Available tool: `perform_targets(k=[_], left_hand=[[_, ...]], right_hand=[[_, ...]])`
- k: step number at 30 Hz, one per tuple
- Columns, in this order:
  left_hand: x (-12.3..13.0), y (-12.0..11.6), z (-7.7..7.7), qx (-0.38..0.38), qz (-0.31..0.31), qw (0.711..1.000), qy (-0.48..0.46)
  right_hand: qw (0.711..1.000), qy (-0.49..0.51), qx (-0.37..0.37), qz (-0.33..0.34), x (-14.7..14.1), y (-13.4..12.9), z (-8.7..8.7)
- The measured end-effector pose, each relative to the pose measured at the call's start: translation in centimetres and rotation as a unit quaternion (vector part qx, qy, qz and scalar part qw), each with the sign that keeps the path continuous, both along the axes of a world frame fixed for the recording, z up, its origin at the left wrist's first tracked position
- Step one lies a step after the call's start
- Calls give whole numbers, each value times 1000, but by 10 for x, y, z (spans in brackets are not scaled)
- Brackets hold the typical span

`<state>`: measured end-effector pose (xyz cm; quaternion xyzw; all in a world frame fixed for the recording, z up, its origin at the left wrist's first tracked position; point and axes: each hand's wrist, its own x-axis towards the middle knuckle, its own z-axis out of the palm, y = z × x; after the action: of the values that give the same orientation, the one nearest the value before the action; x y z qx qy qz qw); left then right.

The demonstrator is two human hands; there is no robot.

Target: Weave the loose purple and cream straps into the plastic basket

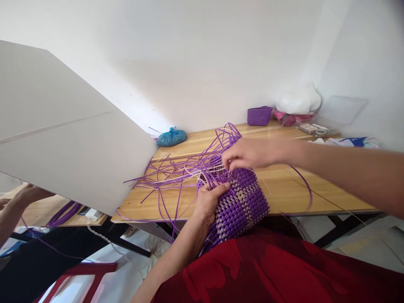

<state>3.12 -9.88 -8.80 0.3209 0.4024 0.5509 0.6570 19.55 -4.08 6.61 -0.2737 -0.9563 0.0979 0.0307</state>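
Along the back stands one pale wall (pixel 189 50), with one white board (pixel 72 134) slanting across the left side. One wooden table (pixel 328 187) runs below the wall; part of a second table (pixel 34 214) shows beyond the board. Red patterned clothing (pixel 240 273) covers the wearer's lap. At lower left are one red chair (pixel 91 269) and a person in dark clothing (pixel 47 256), two of whose hands partly show beneath the board's edge.

One large woven bag (pixel 243 206), purple with beige bands, leans at the near edge of the table, above the lap. Many loose strands (pixel 170 172), purple and beige, too tangled to count, spread leftward from it over the tabletop. The left hand (pixel 210 202) grips its side, thumb on top. The right hand (pixel 238 155) is over the bag's opening among the strands, fingers curled in narrow; whether they pinch a strand, I cannot tell.

Against the wall, right of centre, sit one white bundle (pixel 298 100) on pink material (pixel 288 118) and one small purple basket (pixel 259 116). One blue bag (pixel 172 137), knotted on top, lies farther left. The second table bears one purple coil (pixel 65 213) and one white block (pixel 94 214).
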Motion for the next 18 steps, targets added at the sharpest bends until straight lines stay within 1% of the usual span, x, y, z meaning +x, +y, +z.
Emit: perform_targets(k=[1,2,3,4,5,6,7,9,10,11,13,15,17,18], left_hand=[[-1,0,-1,-6,-1,1000,3],[-1,1,-2,-8,0,1000,4],[-1,1,-3,-10,0,1000,4],[-1,1,-4,-12,-2,1000,1],[-1,1,-4,-13,-6,1000,-4],[-1,1,-4,-14,-11,1000,-11],[0,1,-4,-15,-16,1000,-17],[0,1,-4,-22,-20,999,-21],[0,1,-4,-25,-20,999,-19],[0,1,-4,-27,-18,999,-18],[0,1,-4,-28,-17,999,-16],[0,2,-4,-26,-17,999,-16],[0,2,-3,-24,-22,999,-17],[0,2,-3,-20,-25,999,-19]], right_hand=[[999,-16,29,-25,12,8,13],[993,-15,82,-80,24,18,25],[981,-33,136,-138,37,28,36],[962,-59,188,-191,48,37,44],[940,-86,236,-230,58,46,49],[920,-117,278,-250,65,52,51],[903,-139,317,-255,69,55,49],[883,-150,382,-227,69,53,37],[882,-136,404,-201,65,47,27],[887,-110,413,-175,59,38,17],[915,-48,381,-121,45,16,-5],[945,-12,319,-75,32,-7,-25],[957,-10,286,-46,23,-23,-41],[960,-11,279,-36,20,-27,-47]])
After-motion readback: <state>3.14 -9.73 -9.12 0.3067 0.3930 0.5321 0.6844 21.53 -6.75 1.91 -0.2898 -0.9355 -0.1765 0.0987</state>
